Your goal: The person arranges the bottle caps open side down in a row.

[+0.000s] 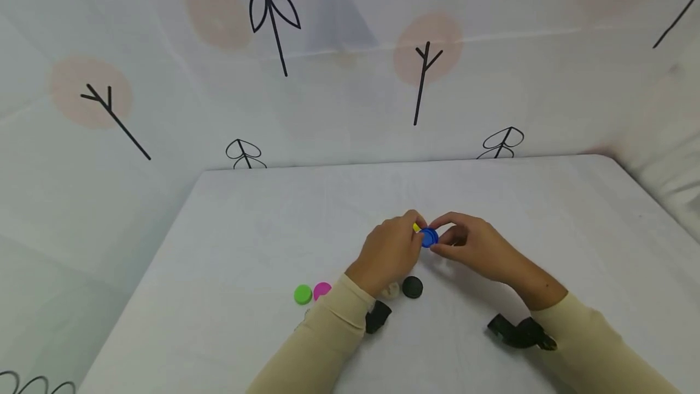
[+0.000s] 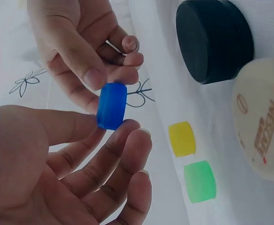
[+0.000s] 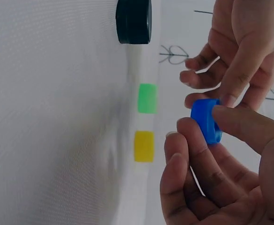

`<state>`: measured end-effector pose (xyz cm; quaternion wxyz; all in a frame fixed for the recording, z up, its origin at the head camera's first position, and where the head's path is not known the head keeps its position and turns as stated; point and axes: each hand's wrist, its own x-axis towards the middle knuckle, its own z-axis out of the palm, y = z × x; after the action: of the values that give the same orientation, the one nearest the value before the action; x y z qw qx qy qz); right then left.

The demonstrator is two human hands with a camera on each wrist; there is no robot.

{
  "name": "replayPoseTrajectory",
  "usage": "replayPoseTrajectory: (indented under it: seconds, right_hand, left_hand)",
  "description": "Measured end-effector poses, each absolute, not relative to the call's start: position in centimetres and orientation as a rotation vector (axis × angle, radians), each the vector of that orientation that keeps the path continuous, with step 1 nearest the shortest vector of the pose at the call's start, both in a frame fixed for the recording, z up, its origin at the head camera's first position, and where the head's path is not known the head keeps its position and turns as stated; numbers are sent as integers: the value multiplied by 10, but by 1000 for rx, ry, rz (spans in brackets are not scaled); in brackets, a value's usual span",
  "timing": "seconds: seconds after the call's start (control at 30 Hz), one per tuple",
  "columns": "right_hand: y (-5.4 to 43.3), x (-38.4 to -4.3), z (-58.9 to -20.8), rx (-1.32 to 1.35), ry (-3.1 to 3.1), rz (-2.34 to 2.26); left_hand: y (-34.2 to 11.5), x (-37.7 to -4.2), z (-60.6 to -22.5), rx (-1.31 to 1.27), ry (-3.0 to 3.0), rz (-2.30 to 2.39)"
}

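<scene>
A blue bottle cap [image 1: 429, 237] is held up between my two hands, its hollow side facing the head camera. My left hand [image 1: 389, 253] pinches one edge of it with thumb and fingers. From the opposite side my right hand [image 1: 477, 245] grips it between thumb and index finger. Beyond the hands, a yellow cap [image 2: 182, 139] and a green cap [image 2: 200, 181] rest on the cloth; in the head view the left hand covers most of the yellow one. A black cap [image 1: 412, 287] lies nearer, beside a cream lid [image 2: 263, 119] printed NESCAFE.
Left of the left forearm lie a lime green cap [image 1: 303, 294] and a magenta cap [image 1: 322, 290], the latter partly behind the sleeve. White cloth [image 1: 262, 217] covers the table, and a printed fabric backdrop [image 1: 350, 102] rises behind its far edge.
</scene>
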<state>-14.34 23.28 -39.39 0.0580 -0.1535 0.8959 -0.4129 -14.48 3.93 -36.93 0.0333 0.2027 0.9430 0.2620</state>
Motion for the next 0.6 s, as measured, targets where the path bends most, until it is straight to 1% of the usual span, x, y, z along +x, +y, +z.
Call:
replayPoseTrajectory:
  seconds: [0.23, 0.6]
  right_hand:
    - [240, -149, -394, -406, 2500, -1366]
    - [243, -151, -397, -388, 2428, -1399]
  left_hand:
    - [36, -145, -369, 686, 2891, 822]
    - [33, -146, -368, 722, 2832, 865]
